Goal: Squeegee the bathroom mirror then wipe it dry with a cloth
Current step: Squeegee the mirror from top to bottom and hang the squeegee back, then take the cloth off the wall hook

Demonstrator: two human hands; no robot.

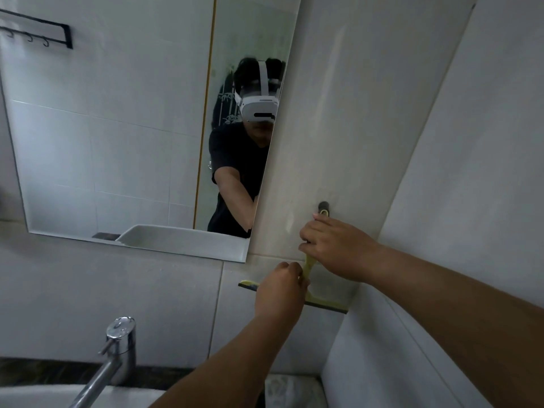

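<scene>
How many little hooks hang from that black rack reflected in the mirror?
3 hooks show under the black rack, top left of the mirror: one, the next, the last. The picture's edge may hide more.

Single head view, tilted, close to the mirror [117, 128], seemingly looking slightly upward.

Most of the squeegee [316, 298] handle is buried under both hands, and below it the tap [113, 351] spout – plus the basin [44, 394] – runs off the frame edge.
</scene>
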